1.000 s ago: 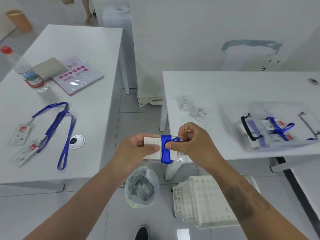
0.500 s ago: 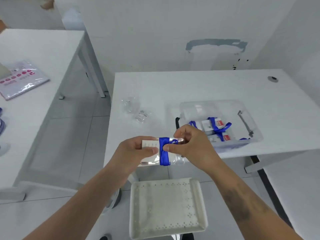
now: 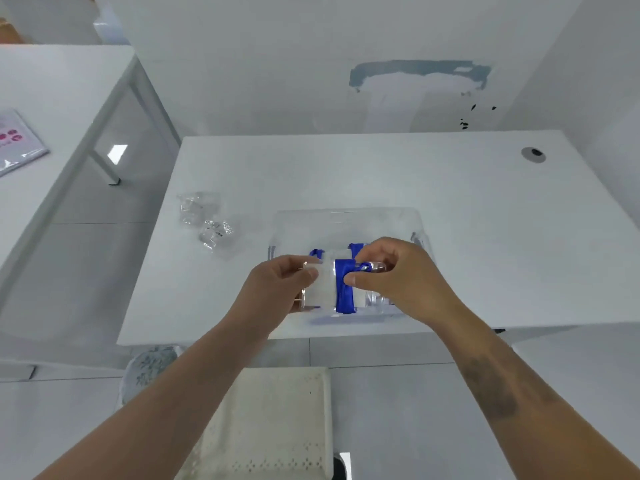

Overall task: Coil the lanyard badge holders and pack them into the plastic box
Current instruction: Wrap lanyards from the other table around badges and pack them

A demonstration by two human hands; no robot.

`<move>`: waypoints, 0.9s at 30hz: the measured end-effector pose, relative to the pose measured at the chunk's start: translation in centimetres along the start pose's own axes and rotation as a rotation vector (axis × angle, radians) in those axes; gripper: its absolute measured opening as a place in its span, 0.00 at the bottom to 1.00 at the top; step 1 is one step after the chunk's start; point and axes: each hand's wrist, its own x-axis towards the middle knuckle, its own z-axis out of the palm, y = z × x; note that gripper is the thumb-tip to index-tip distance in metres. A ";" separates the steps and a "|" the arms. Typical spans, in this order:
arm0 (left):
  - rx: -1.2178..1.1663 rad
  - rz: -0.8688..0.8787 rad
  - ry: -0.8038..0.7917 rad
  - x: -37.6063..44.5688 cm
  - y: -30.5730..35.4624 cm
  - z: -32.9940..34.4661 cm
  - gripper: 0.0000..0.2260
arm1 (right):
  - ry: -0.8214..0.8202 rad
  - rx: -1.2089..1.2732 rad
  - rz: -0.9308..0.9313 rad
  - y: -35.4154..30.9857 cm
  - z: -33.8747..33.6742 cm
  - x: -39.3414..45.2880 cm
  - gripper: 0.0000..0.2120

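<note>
Left hand (image 3: 277, 287) grips the flat clear badge holder (image 3: 320, 289). Right hand (image 3: 398, 278) pinches its blue woven lanyard (image 3: 344, 289), wrapped round it, over the clear plastic box (image 3: 346, 220).

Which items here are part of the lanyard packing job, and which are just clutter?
Job:
- badge holder wrapped in blue lanyard, held by left hand and right hand
- clear plastic box with wrapped holders already inside

Lying about:
- crumpled clear wrappers
- white perforated basket
- pink-printed packet on the other table

no legible text (bag print blurred)
</note>
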 end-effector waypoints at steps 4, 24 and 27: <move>-0.010 -0.044 0.059 2.8 0.9 2.1 0.09 | 0.029 -0.052 -0.010 1.6 -1.0 3.5 0.12; 0.146 -0.193 0.262 11.3 -2.7 5.4 0.30 | 0.055 -0.672 -0.037 5.6 5.8 12.9 0.21; 0.169 -0.202 0.264 12.4 -3.9 5.7 0.32 | 0.052 -0.867 -0.097 5.4 6.1 12.7 0.18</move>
